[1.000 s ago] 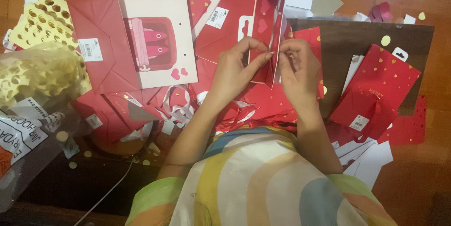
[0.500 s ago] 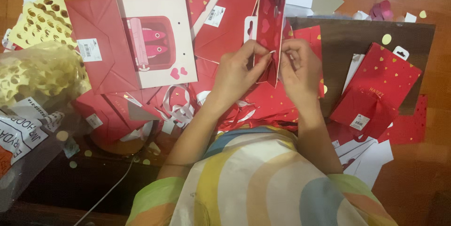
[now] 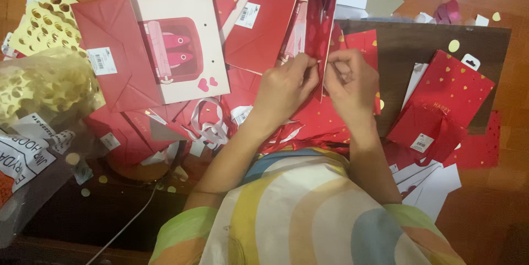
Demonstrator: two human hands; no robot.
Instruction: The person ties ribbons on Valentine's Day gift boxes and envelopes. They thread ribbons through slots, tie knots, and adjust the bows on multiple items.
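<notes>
Both the left hand [image 3: 286, 86] and right hand [image 3: 352, 80] pinch the upright folded red paper bag [image 3: 321, 17] at centre, its inside hidden, among flat red bags [image 3: 446, 99] nearby.

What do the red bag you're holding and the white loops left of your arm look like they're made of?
Red bag: seemingly glossy coated paper, judging by its crisp folds and faint sheen, pinched by left hand and right hand. White loops: likely satin ribbon, soft and shiny.
</notes>
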